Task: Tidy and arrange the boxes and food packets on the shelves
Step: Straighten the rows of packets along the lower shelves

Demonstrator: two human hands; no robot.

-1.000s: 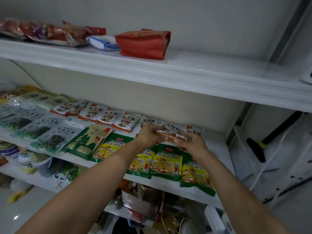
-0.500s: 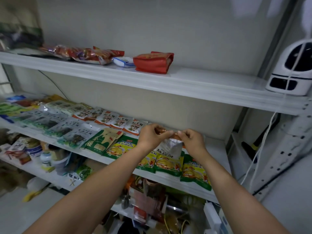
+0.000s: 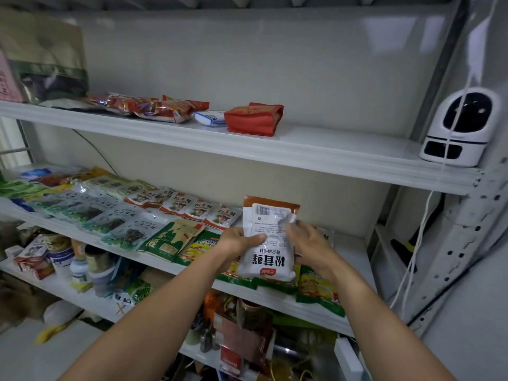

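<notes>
Left hand (image 3: 242, 243) and right hand (image 3: 312, 247) pinch the white seasoning packet (image 3: 268, 244) edgewise; advise laying it flat beside the matching packets (image 3: 198, 207).

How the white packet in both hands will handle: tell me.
Probably floppy: the white packet crinkles between the left hand and right hand. Likely light: a thin, flat pouch. Its glossy film may slip from a loose grip.

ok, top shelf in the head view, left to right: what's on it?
brown bag → red packets → white-blue packet → red bag → white camera
</notes>
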